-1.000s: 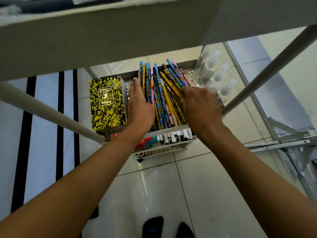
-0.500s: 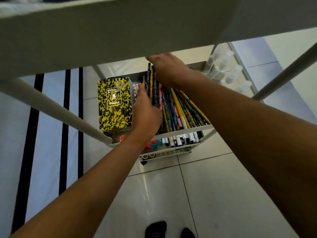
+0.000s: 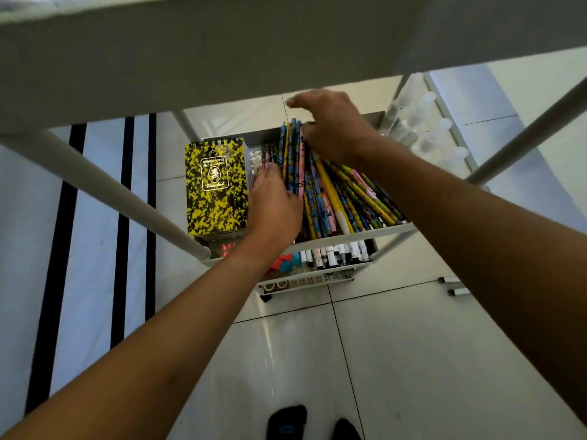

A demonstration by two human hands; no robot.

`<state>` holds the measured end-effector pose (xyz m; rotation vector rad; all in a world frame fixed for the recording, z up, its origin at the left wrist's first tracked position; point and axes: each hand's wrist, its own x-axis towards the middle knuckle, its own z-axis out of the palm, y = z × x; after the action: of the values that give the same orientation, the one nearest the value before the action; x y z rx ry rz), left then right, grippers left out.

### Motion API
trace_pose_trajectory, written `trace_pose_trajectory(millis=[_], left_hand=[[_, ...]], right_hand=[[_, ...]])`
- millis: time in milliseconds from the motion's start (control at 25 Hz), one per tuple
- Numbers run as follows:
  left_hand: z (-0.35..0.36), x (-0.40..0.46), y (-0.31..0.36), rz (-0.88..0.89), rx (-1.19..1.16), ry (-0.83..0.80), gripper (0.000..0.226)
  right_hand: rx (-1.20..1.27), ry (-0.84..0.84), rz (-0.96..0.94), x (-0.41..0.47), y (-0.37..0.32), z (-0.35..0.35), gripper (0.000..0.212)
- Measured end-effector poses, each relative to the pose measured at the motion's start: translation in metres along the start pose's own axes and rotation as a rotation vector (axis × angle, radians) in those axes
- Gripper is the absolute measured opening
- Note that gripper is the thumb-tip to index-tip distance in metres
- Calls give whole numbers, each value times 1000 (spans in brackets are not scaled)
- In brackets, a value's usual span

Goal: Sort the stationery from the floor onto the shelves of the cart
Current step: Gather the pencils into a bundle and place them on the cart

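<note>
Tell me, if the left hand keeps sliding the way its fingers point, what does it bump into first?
Probably the back wall of the shelf. The left hand lies between the yellow notebook and the pencils, pointing at it, though depth is unclear.

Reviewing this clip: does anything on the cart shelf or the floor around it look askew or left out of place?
Yes. On the white cart shelf, the patterned pencils near the right hand fan out diagonally, while those by the left hand lie straight. Two small grey, marker-like items lie on the floor tiles right of the cart, unsorted.
</note>
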<state>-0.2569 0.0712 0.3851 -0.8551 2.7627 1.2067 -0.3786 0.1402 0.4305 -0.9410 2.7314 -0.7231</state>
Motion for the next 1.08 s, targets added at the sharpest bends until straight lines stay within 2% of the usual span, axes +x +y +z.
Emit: trace_pose_trajectory(millis=[80,160,320,480,600,880,1000,1080], left_hand=[[-1,-3,-1,12,17,-3,54],[-2,-7,-2,45,77,12,58],[-1,-12,-5,131,227,38,60],[0,-11,-6,144,265,65,65],[1,-13,-1,135,246,83,55],[5,-11,1,139,432,82,55],[2,-11,4,105,454,86,56],[0,-12,4,148,431,95,61]], right_hand=[[40,136,57,-22,5,-6,34],[49,134,91,-53,7,-1,23],[-136,150,112,-91,7,20,23],[-279,213,206,-94,12,12,25],[-387,135,209,-95,13,9,21],[-291,29,207,-74,1,11,18],[-166,142,246,-79,10,7,18],[-209,225,237,-79,15,6,17]])
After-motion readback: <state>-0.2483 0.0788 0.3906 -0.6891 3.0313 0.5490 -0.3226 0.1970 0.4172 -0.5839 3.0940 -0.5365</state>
